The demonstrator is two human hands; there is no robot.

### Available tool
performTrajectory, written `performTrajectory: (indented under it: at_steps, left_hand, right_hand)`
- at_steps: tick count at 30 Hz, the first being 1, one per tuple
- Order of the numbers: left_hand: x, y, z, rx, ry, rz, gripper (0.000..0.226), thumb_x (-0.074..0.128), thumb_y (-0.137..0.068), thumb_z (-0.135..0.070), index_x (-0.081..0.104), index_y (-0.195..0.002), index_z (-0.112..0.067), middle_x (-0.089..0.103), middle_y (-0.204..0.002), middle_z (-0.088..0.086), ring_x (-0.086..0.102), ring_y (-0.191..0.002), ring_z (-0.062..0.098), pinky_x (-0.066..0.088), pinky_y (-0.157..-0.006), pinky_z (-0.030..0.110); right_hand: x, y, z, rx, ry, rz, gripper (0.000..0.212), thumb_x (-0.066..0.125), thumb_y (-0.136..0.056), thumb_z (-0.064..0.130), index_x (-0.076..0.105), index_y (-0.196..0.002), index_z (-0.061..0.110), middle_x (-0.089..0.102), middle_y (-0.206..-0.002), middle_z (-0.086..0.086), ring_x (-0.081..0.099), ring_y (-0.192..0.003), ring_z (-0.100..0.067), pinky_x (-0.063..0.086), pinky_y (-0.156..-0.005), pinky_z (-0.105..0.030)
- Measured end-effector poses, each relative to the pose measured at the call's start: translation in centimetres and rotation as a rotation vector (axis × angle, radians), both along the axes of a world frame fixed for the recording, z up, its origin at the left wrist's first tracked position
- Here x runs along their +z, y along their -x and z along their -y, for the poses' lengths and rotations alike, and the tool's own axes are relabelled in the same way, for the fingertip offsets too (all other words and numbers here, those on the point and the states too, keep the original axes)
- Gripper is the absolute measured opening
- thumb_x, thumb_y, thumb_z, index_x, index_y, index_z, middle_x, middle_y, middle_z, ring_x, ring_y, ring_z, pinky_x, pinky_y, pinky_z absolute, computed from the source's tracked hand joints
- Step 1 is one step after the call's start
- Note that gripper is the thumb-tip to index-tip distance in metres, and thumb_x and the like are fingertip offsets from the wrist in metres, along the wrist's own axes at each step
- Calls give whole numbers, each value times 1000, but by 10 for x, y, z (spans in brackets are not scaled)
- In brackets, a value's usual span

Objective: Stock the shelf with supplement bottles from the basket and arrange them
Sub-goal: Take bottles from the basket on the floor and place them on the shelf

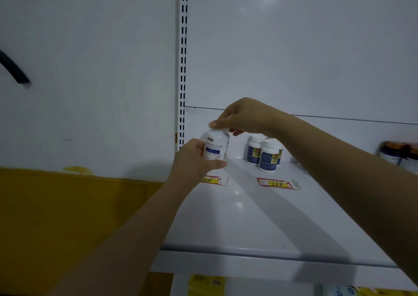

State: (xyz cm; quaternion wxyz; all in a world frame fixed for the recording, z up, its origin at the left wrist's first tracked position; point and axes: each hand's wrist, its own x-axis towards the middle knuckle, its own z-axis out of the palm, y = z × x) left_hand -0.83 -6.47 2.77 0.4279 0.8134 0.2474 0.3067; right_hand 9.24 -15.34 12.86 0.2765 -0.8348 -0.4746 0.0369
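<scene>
I have a white plastic supplement bottle with a blue label (217,147) held upright between both hands at the far left end of the white metal shelf (260,216), close to the slotted white upright (183,69). My left hand (194,162) is wrapped round the lower body of the bottle from the left. My right hand (244,117) comes in from above, its fingertips pinched on the white cap. The left hand covers the base, so I cannot tell whether the bottle is seated on the shelf or just above it.

As for progress, a small cluster of white bottles with dark blue labels (268,155) stands near the back of the shelf, well to the right of the one I am holding. At the far right edge are some amber-lidded jars (395,154), too blurred to read. Two red-and-yellow price tags lie flat on the shelf. One reads 88 (211,179) and sits just below my left hand. The other reads 168 (277,183) and lies in front of the cluster.

I judge the stocking to be at an early stage. Most of the shelf is bare, and this looks like the first bottle going in behind the 88 tag. The basket is out of view, so I cannot say how many bottles remain. What remains is to set this one down with the label facing forward, then fill in and line up the rest.
</scene>
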Motion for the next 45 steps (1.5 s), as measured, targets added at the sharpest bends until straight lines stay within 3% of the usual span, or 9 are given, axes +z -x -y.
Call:
performTrajectory:
  at_steps: [6, 10, 14, 18, 24, 29, 33, 37, 45]
  left_hand:
    - [-25, -10, -13, 116, -99, 49, 50, 81, -70, -30, 42, -98, -19, 56, -100, -5, 56, -85, 12, 47, -75, 23]
    - [-39, -16, -25, 104, -133, 10, 64, 82, -65, -40, 45, -111, -17, 55, -112, -2, 58, -99, 17, 51, -88, 34]
    - [-54, -18, -29, 69, -275, -259, 112, 67, -60, -73, 25, -144, -11, 29, -147, 7, 27, -138, 23, 29, -113, 41]
    - [-56, -20, -26, -5, -401, -552, 122, 44, -65, -86, 1, -150, -9, -2, -159, 9, -4, -146, 24, 3, -120, 42]
    - [-61, -23, -30, -40, -435, -676, 128, 35, -60, -92, 1, -150, -8, 0, -159, 9, 1, -147, 22, 2, -119, 41]
    - [-61, -24, -31, -44, -428, -687, 127, 35, -61, -92, 0, -150, -8, 0, -159, 9, 1, -147, 22, 2, -119, 41]
    - [-60, -22, -30, -47, -427, -694, 126, 36, -62, -90, 0, -150, -8, 0, -159, 10, 2, -147, 22, 2, -119, 41]
    - [-60, -22, -30, -43, -442, -690, 126, 36, -62, -91, 1, -150, -8, 2, -159, 9, 3, -147, 22, 3, -119, 41]
    - [-59, -21, -32, -31, -426, -622, 126, 42, -62, -89, 2, -150, -9, 4, -159, 9, 7, -146, 22, 7, -119, 39]
  right_hand:
    - [-10, 3, -24, 27, 128, 207, 41, 67, -84, 39, 68, -113, 10, 70, -108, -5, 65, -95, -17, 51, -88, -33]
    - [-12, -7, -40, 60, 118, 204, 40, 67, -86, 30, 64, -119, 9, 66, -117, -6, 61, -100, -18, 49, -86, -29]
    - [-11, -21, -61, 46, 47, 276, 43, 67, -86, 25, 58, -126, 10, 58, -127, -7, 54, -112, -20, 44, -87, -26]
    - [-16, -35, -89, 27, 22, 345, 36, 64, -88, 20, 61, -121, 7, 60, -125, -9, 54, -115, -22, 42, -89, -26]
    - [-38, -59, -116, -23, 85, 332, 30, 62, -89, 17, 63, -116, 5, 62, -121, -10, 56, -103, -20, 38, -76, -24]
    - [-60, -70, -119, -21, 145, 334, 30, 61, -89, 20, 63, -115, 6, 62, -119, -9, 48, -92, -15, 35, -76, -23]
    - [-65, -66, -119, -2, 147, 353, 34, 56, -91, 21, 62, -121, 6, 62, -124, -9, 57, -108, -22, 39, -80, -23]
    - [-69, -61, -118, -12, 179, 393, 34, 51, -94, 19, 61, -123, 2, 62, -121, -15, 57, -109, -28, 46, -89, -32]
    - [-50, -66, -82, -63, 113, 455, 44, 54, -93, 19, 49, -136, 8, 50, -138, -11, 46, -126, -25, 36, -102, -29]
